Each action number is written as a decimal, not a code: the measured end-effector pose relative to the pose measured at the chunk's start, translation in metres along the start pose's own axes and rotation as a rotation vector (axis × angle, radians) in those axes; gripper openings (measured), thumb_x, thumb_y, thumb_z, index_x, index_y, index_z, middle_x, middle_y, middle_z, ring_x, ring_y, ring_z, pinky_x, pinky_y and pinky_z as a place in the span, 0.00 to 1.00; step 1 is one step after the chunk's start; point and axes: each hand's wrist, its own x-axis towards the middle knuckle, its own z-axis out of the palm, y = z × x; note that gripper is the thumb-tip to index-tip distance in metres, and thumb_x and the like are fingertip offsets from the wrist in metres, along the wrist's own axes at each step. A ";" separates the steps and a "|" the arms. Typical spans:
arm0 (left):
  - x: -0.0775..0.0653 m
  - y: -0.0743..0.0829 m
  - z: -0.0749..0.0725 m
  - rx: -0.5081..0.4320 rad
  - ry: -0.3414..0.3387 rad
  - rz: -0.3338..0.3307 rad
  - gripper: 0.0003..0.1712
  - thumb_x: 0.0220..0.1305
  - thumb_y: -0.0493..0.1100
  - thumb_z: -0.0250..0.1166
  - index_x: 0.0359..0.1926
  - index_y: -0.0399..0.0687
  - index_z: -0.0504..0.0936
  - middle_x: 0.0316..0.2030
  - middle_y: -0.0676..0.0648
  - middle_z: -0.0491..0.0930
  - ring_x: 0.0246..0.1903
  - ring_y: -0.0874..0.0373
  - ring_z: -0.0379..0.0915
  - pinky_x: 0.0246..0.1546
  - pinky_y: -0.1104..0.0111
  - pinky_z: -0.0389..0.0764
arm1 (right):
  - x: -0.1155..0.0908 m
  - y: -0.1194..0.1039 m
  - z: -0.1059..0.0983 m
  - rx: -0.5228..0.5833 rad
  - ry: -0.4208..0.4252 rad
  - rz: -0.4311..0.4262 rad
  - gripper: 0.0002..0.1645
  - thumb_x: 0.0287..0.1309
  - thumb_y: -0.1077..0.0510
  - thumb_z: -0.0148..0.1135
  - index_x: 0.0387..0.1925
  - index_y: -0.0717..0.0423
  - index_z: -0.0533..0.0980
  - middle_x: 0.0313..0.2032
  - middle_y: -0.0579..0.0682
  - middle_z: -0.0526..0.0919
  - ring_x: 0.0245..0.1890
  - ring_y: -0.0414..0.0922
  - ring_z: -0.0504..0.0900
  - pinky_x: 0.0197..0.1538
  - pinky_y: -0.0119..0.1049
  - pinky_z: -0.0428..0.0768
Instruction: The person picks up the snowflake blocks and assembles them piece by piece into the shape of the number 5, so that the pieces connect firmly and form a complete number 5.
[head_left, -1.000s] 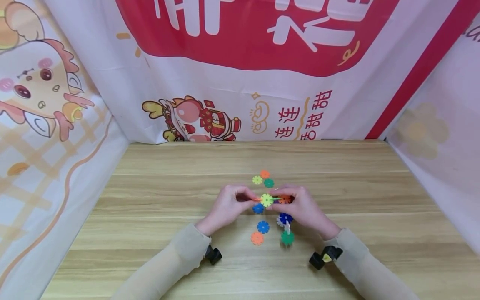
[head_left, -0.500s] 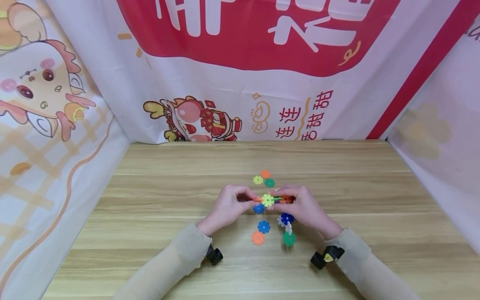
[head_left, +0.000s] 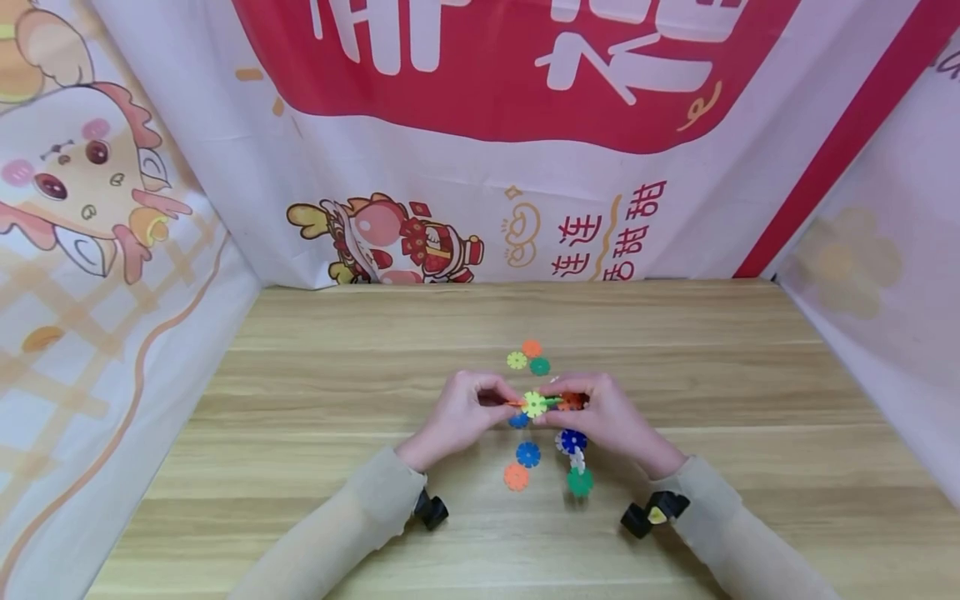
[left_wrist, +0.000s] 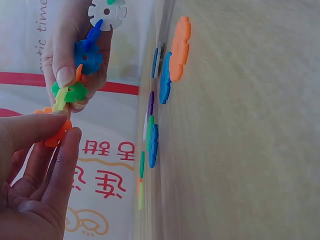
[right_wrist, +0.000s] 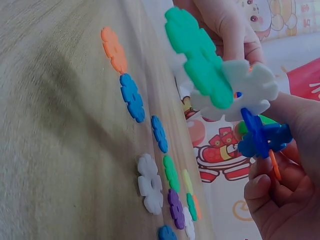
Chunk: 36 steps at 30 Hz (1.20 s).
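Between my two hands is a chain of slotted plastic snowflake discs. My left hand (head_left: 453, 412) pinches an orange disc (left_wrist: 59, 135) between thumb and fingers at the chain's left end. That disc joins a yellow disc (head_left: 535, 405), which meets a green disc (left_wrist: 75, 91). My right hand (head_left: 618, 421) grips the chain near its green and orange discs; its fingers partly hide these. From there the chain bends toward me through a blue disc (left_wrist: 89, 57), a dark blue disc (right_wrist: 255, 132) and a white disc (right_wrist: 257, 87). A green disc (right_wrist: 197, 57) ends it.
Loose discs lie on the wooden table (head_left: 337, 358). A blue disc (head_left: 528, 454) and an orange disc (head_left: 516, 477) are nearer me. Beyond the hands lie orange (head_left: 532, 348), yellow (head_left: 517, 360) and green discs (head_left: 540, 366). A purple disc (right_wrist: 176, 207) lies among others. Printed cloth walls surround the table.
Both hands stay almost in place, still holding the chain. The yellow disc has dipped slightly toward me, and the chain's green end has shifted a little nearer and to the right.
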 end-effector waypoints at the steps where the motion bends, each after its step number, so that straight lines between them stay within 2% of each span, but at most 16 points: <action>1: 0.000 0.000 0.000 -0.003 -0.004 -0.004 0.08 0.60 0.29 0.73 0.35 0.47 0.89 0.35 0.53 0.87 0.35 0.60 0.83 0.38 0.65 0.85 | 0.000 0.000 -0.001 -0.006 0.001 0.004 0.18 0.54 0.54 0.80 0.48 0.46 0.87 0.49 0.46 0.86 0.41 0.46 0.85 0.39 0.38 0.86; 4: 0.002 0.000 0.000 0.004 -0.026 -0.002 0.09 0.60 0.29 0.74 0.38 0.46 0.89 0.37 0.53 0.86 0.37 0.59 0.83 0.40 0.65 0.85 | -0.001 0.002 -0.002 -0.026 0.007 0.021 0.19 0.54 0.53 0.79 0.48 0.46 0.87 0.49 0.47 0.86 0.40 0.46 0.84 0.39 0.38 0.86; 7: 0.004 -0.002 -0.003 0.048 -0.079 -0.003 0.13 0.59 0.31 0.75 0.45 0.46 0.88 0.42 0.52 0.86 0.43 0.55 0.83 0.46 0.64 0.84 | -0.002 0.004 -0.006 -0.044 0.018 0.033 0.19 0.54 0.53 0.79 0.49 0.46 0.87 0.50 0.48 0.86 0.42 0.46 0.84 0.41 0.37 0.85; 10: 0.008 -0.005 -0.011 0.120 -0.125 -0.043 0.21 0.57 0.32 0.76 0.52 0.46 0.85 0.49 0.49 0.85 0.50 0.51 0.81 0.54 0.60 0.80 | -0.005 0.007 -0.012 -0.047 0.048 0.055 0.20 0.54 0.52 0.79 0.50 0.48 0.87 0.49 0.48 0.87 0.41 0.46 0.83 0.40 0.35 0.84; 13: 0.019 -0.009 -0.020 0.197 -0.108 -0.092 0.24 0.58 0.34 0.76 0.56 0.46 0.84 0.53 0.47 0.84 0.55 0.50 0.78 0.58 0.58 0.77 | -0.007 0.009 -0.020 -0.044 0.082 0.077 0.20 0.54 0.51 0.79 0.49 0.49 0.87 0.45 0.46 0.87 0.35 0.46 0.82 0.34 0.34 0.82; 15: 0.030 -0.009 -0.024 0.224 -0.076 -0.103 0.25 0.57 0.34 0.76 0.56 0.43 0.83 0.53 0.44 0.83 0.55 0.49 0.78 0.59 0.56 0.76 | -0.007 0.009 -0.024 -0.051 0.097 0.087 0.20 0.54 0.50 0.79 0.49 0.48 0.87 0.44 0.46 0.88 0.32 0.47 0.81 0.30 0.33 0.80; 19: 0.056 -0.013 -0.029 0.273 -0.037 -0.114 0.24 0.57 0.36 0.77 0.56 0.45 0.83 0.53 0.43 0.83 0.54 0.50 0.78 0.59 0.56 0.76 | -0.007 0.006 -0.028 -0.072 0.100 0.084 0.22 0.54 0.47 0.79 0.49 0.48 0.87 0.45 0.45 0.87 0.31 0.47 0.80 0.29 0.34 0.80; 24: 0.082 -0.027 -0.028 0.320 -0.048 -0.163 0.26 0.57 0.37 0.78 0.57 0.42 0.83 0.51 0.43 0.84 0.52 0.50 0.79 0.56 0.59 0.78 | -0.007 0.004 -0.029 -0.077 0.097 0.081 0.22 0.53 0.46 0.79 0.49 0.48 0.87 0.46 0.45 0.87 0.32 0.47 0.81 0.31 0.34 0.80; 27: 0.090 -0.034 -0.026 0.367 -0.087 -0.196 0.26 0.56 0.37 0.79 0.56 0.39 0.83 0.50 0.43 0.84 0.50 0.51 0.79 0.54 0.62 0.79 | -0.007 0.004 -0.029 -0.077 0.098 0.083 0.22 0.53 0.46 0.79 0.49 0.47 0.87 0.46 0.45 0.87 0.32 0.47 0.81 0.31 0.34 0.80; 32: 0.097 -0.041 -0.021 0.470 -0.144 -0.239 0.24 0.57 0.38 0.78 0.55 0.39 0.85 0.50 0.45 0.84 0.50 0.54 0.78 0.55 0.63 0.78 | -0.007 0.003 -0.029 -0.081 0.092 0.083 0.21 0.54 0.47 0.79 0.49 0.46 0.87 0.47 0.45 0.87 0.35 0.47 0.81 0.33 0.34 0.81; 36: 0.099 -0.041 -0.016 0.516 -0.154 -0.262 0.21 0.58 0.39 0.77 0.53 0.40 0.85 0.48 0.46 0.84 0.48 0.54 0.77 0.54 0.63 0.77 | -0.007 0.002 -0.028 -0.084 0.085 0.084 0.20 0.53 0.47 0.80 0.48 0.45 0.87 0.46 0.45 0.87 0.32 0.48 0.80 0.29 0.34 0.78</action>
